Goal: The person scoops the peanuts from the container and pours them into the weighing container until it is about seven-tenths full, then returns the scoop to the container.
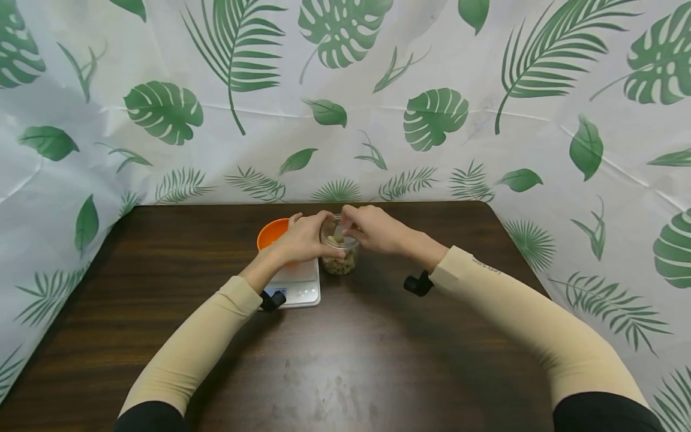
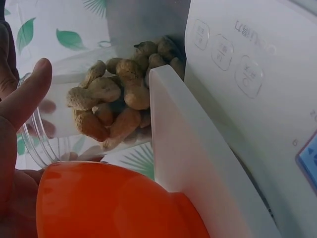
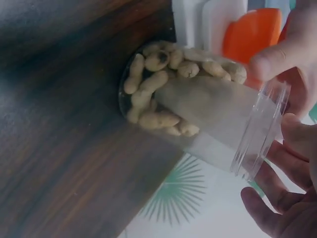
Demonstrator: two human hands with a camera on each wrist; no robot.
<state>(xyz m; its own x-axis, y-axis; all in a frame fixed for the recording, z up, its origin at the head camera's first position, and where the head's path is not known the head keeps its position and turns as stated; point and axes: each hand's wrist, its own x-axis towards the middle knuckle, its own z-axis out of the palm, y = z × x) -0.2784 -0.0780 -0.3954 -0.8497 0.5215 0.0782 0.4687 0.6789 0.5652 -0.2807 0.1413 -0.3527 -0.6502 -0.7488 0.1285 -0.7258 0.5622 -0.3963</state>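
Note:
A clear jar (image 1: 340, 262) partly filled with unshelled peanuts (image 2: 131, 84) stands upright on the table. My left hand (image 1: 306, 238) grips the jar around its rim, with the thumb on the near side. Over the mouth, my right hand (image 1: 375, 228) pinches a translucent whitish piece (image 3: 198, 106) that reaches down inside to the peanuts; its exact kind cannot be made out. Just left of the jar, an orange bowl (image 1: 272, 231) sits on a white kitchen scale (image 1: 303, 284), partly hidden behind my left hand.
The dark wooden table (image 1: 345, 348) ends at a back edge just beyond the jar and bowl. Behind it hangs a white sheet (image 1: 367, 174) printed with green leaves. The scale's small display (image 2: 309, 161) faces the near side.

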